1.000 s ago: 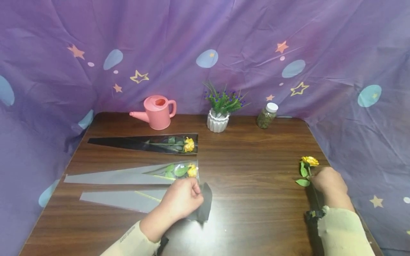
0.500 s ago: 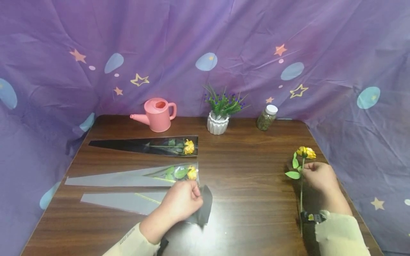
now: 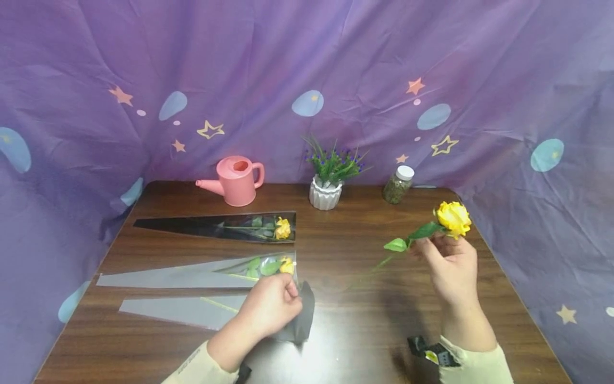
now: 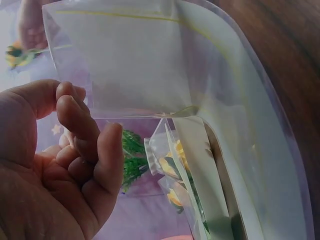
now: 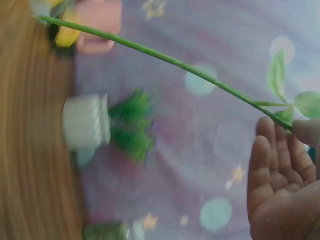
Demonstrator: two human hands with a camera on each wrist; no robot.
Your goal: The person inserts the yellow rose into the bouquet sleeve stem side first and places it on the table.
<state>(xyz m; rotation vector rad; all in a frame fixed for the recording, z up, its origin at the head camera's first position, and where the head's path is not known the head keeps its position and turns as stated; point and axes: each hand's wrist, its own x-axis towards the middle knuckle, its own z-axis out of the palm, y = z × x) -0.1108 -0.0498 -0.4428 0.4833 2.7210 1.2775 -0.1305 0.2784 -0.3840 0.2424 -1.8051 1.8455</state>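
Note:
My right hand (image 3: 453, 266) holds a yellow rose (image 3: 454, 218) by its stem, just under the bloom, above the right side of the table. In the right wrist view the green stem (image 5: 175, 61) is pinched by thumb and fingers, its bare end reaching away from the hand. With thumb and forefinger, my left hand (image 3: 271, 304) pinches the mouth edge of a flat, tapering flower sleeve (image 3: 182, 310). Its clear film (image 4: 135, 60) stands raised in the left wrist view. Behind it lie a grey sleeve (image 3: 158, 277) and a black sleeve (image 3: 177, 226), each with a yellow rose inside.
Along the back of the wooden table (image 3: 355, 240) stand a pink watering can (image 3: 237, 184), a white pot (image 3: 325, 194) of green plants, and a white-lidded jar (image 3: 398, 186). A purple curtain (image 3: 259, 74) hangs behind and at both sides.
My right hand has lifted the rose off the right side of the table and moved left, swinging the stem's end toward the left. My left hand keeps its pinch on the sleeve.

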